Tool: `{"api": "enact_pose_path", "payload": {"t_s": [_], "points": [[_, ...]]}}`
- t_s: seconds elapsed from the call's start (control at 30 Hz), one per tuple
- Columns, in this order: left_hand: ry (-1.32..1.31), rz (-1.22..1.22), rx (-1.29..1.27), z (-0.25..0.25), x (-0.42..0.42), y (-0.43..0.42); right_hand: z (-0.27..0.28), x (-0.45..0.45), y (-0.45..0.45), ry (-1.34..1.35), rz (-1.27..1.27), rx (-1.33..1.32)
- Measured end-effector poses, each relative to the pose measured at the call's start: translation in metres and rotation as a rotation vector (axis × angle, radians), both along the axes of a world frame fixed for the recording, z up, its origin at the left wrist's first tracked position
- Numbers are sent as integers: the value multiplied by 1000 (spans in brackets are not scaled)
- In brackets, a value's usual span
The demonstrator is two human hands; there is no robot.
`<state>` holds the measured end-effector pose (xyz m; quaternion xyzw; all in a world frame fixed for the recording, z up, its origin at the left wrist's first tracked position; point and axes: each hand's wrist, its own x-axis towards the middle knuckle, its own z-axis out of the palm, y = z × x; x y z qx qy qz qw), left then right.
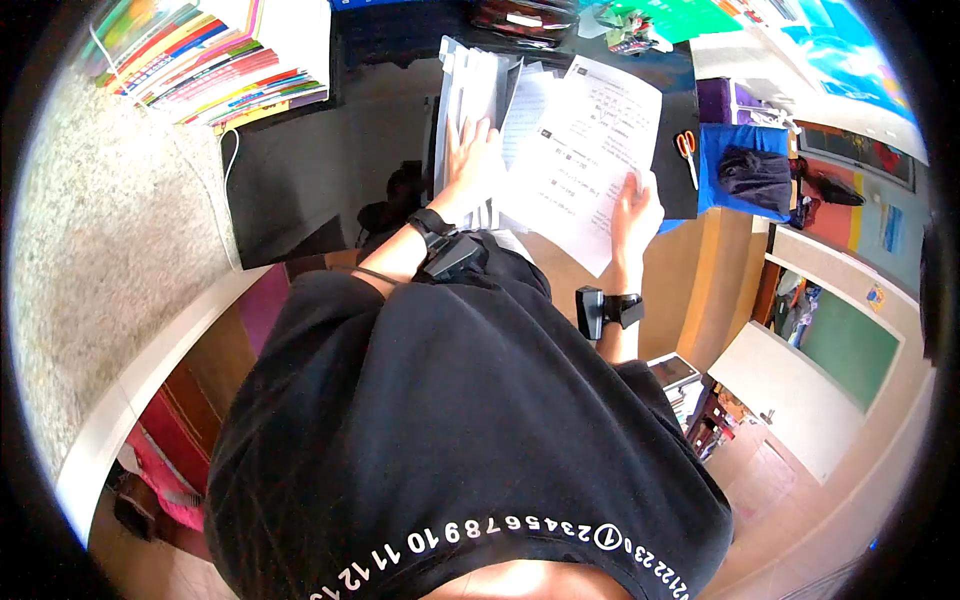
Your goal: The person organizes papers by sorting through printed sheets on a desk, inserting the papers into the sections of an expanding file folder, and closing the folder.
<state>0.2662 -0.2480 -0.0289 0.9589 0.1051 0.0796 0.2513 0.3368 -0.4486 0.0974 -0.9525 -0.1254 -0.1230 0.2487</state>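
My right hand (636,215) is closed on the right edge of a printed white sheet (585,150), which is raised and tilted over the front of the black desk. My left hand (474,165) lies with its fingers spread on a stack of papers and clear folders (478,85) left of the sheet. Another written page (525,115) shows partly behind the printed sheet. Whether my left hand grips any paper is hard to see; its fingers look apart and flat.
Books and booklets (240,65) stand at the back left of the black desk (290,170). Orange-handled scissors (686,158) lie near its right edge. Beyond is a blue bin (715,185) with dark cloth (755,180). A dark glossy object (525,20) sits at the back.
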Motion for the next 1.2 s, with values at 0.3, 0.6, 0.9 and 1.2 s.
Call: {"api": "enact_pose_path", "payload": {"t_s": [0.3, 0.6, 0.9, 1.2], "points": [[-114, 53, -30, -3, 2, -1, 26, -21, 13, 33, 113, -44], [-131, 56, -61, 0, 1, -2, 16, -7, 60, 197, 195, -213], [-171, 95, -104, 2, -3, 1, 6, 44, 56, 422, 223, -199], [-169, 119, -75, 2, -2, 4, -38, 49, 40, 495, 191, -184]]}}
